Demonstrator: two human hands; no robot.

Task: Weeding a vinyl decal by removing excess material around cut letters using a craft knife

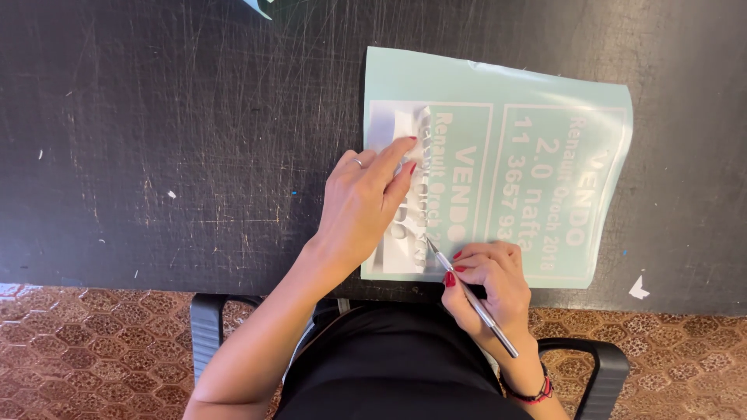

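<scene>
Mint vinyl sheet [560,117] under left hand [362,206], probably pinned

Scratched black table [179,117], pale green vinyl sheet [498,85] (corner curled), white scrap [638,288]

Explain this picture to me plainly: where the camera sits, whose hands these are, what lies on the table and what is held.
There is one picture, taken by a camera worn on a person's head, looking straight down. No machine is involved; both hands are the seated person's own.

On the scratched black table lies a pale green vinyl sheet with white cut lettering in two framed panels. Part of the left panel has been peeled, and the loose film sits bunched up there.

The left hand rests on the sheet with its fingers pressing the bunched film. The right hand holds a thin metal tool like a pen, its tip touching the sheet near the lower edge.

Below are a patterned floor and black chair arms.
</scene>
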